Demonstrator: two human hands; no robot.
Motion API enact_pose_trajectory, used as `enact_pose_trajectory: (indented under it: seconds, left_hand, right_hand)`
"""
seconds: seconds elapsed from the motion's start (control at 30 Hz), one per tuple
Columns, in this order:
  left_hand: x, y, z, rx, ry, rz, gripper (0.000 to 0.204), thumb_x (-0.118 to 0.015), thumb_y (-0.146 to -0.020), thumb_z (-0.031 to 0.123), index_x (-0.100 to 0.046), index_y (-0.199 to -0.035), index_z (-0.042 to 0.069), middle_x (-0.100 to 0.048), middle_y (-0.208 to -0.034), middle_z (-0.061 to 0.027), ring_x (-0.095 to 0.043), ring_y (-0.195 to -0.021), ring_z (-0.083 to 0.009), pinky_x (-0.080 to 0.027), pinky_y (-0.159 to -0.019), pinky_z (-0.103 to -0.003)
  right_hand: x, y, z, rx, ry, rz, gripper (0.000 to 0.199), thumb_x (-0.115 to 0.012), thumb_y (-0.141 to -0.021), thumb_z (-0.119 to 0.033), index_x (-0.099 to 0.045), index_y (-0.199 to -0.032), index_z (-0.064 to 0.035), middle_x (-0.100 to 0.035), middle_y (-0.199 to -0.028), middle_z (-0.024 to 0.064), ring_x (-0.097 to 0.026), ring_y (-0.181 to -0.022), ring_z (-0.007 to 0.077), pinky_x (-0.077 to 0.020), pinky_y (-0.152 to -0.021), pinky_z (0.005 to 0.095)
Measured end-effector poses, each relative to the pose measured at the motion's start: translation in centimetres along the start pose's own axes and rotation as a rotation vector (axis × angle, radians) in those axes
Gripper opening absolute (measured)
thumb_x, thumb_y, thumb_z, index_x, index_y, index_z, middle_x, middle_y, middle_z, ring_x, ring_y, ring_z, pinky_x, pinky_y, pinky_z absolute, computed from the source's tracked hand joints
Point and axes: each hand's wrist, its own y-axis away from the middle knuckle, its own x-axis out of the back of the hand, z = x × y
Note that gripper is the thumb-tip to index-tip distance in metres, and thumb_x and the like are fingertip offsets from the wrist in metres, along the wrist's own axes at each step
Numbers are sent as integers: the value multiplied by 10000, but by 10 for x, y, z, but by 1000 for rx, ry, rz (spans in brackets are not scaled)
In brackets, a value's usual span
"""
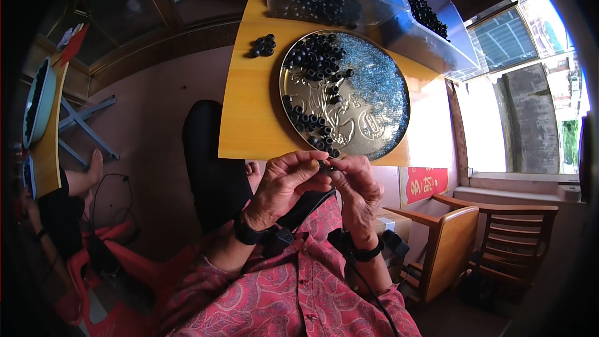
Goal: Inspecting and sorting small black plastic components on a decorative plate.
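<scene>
"Hands first: how many are working by the yellow table [243,119]?"

"Two, in the middle of the frame. The left hand [284,184] and the right hand [359,190] both have bent fingers, and their tips pinch a small black piece [322,165] just below the table's edge. I can't tell if it is one piece or two, because the fingers hide most of it."

"Is there any writing?"

"Yes, one red sign [413,188], right of the middle, has big gold writing. One round mark is on the silver tray [299,91], but it's too blurry to read."

"What's on that tray?"

"Lots of round black pieces [318,56], at its upper left and down its left side, too many to count. Shiny blue bits [380,81] cover its right side."

"What else can you count?"

"One little heap [263,45] of about seven black pieces, left of the tray. Two clear boxes at the top: one long box [340,0] and one deep box [430,44], both with black pieces inside. Two black bands, a left band [248,232] and a right band [368,253], one on each wrist. One blue-green bowl [45,106] sits at the far left."
</scene>
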Motion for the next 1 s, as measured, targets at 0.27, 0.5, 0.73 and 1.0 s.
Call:
enact_pose_trajectory:
  seconds: [0.27,0.5,0.73,1.0]
  left_hand:
    - [-4,2,2,7,-24,44,237,-585,-929,87,-619,-1146,-4,-678,-977,-106,-680,-810,-164,-600,-729,-303]
    - [-5,2,3,2,-33,51,236,-588,-929,87,-621,-1143,-5,-679,-967,-105,-680,-807,-163,-599,-728,-302]
    - [-3,1,1,7,-35,49,245,-595,-928,98,-618,-1149,-4,-683,-969,-99,-685,-805,-158,-598,-734,-297]
    - [-3,1,1,12,-40,63,235,-599,-924,99,-625,-1137,0,-676,-988,-98,-674,-796,-145,-596,-711,-293]
  right_hand:
    - [-1,0,1,11,51,-4,185,-674,-825,56,-676,-1000,-3,-549,-956,30,-532,-860,100,-426,-730,207]
    - [-2,0,1,12,85,-11,184,-679,-823,51,-677,-999,-4,-548,-944,28,-526,-838,99,-421,-716,209]
    - [-2,-1,2,28,107,-14,180,-682,-822,47,-675,-996,0,-547,-928,28,-518,-826,103,-418,-725,215]
    - [-3,0,2,12,77,-9,187,-685,-817,49,-674,-998,3,-541,-925,28,-509,-836,105,-415,-728,219]
